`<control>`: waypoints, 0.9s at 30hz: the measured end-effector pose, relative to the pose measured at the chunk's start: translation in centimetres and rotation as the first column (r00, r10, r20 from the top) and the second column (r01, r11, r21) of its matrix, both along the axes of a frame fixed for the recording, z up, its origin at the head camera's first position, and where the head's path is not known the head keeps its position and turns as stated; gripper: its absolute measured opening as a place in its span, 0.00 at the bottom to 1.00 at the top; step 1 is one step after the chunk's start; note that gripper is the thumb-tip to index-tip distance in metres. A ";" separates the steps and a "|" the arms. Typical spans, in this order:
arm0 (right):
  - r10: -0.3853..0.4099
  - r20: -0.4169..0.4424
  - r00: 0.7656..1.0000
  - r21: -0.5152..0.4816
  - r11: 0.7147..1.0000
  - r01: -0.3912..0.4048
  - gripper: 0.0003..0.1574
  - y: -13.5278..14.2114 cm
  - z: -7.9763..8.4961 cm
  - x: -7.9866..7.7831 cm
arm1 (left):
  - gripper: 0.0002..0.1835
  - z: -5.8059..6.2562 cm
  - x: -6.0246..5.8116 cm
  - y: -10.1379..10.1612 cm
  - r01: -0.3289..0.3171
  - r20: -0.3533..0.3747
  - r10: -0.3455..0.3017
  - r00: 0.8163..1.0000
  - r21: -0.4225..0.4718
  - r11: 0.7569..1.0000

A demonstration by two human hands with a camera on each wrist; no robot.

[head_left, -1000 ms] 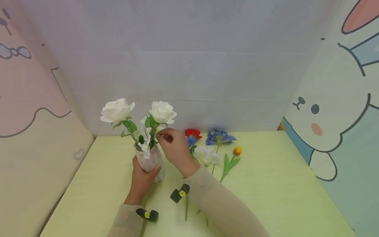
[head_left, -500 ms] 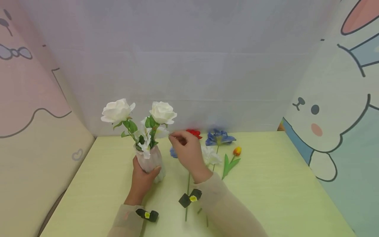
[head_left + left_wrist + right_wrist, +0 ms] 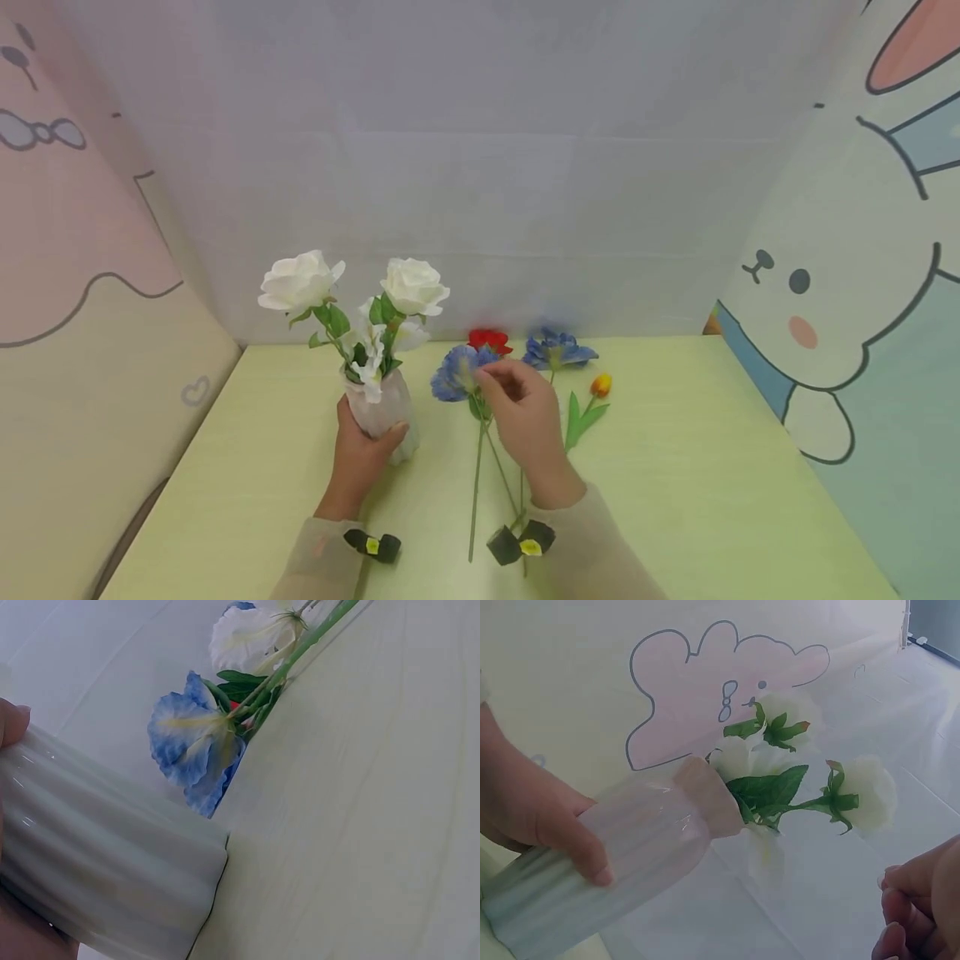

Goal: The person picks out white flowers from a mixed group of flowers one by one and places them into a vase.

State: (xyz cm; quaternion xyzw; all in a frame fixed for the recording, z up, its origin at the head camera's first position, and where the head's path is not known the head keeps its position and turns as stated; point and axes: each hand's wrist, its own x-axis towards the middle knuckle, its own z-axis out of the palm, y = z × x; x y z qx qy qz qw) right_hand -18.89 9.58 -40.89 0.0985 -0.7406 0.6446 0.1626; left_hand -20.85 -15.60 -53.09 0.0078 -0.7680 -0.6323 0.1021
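Observation:
My left hand grips a white ribbed vase round its side, thumb across the front, on the table. Two white roses rise from the vase, with smaller white blossoms and green leaves at its mouth. To the right of the vase, my right hand hovers with loosely curled fingers; nothing shows between them in the right wrist view. Its fingertips overlap the edge of a pale blue flower lying on the table. A white flower beyond it is hidden by the right hand in the head view.
A red flower and a darker blue flower lie near the back wall. Right of the right hand is an orange-yellow tulip with green leaves. Long stems run toward the front. Cartoon-printed sheets flank the table.
My right hand has drawn away from the flowers in the vase, moving right and downward to the pale blue flower. The left hand and vase have stayed in place.

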 end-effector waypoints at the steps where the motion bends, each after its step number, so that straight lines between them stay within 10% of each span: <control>1: -0.008 0.007 1.000 0.001 1.000 0.008 0.06 0.3 -0.4 0.3 | 0.52 0.0 0.0 0.0 0.001 -0.001 -0.001 1.000 0.002 1.000; 13: -0.027 0.040 0.999 0.055 0.998 0.025 0.04 2.6 -3.3 2.2 | 0.52 0.2 0.1 0.2 0.000 0.007 0.000 1.000 0.004 1.000; 27: -0.142 0.161 0.977 0.209 0.972 0.106 0.09 5.7 -4.8 0.6 | 0.52 0.3 0.2 0.1 0.006 0.009 -0.006 1.000 -0.012 1.000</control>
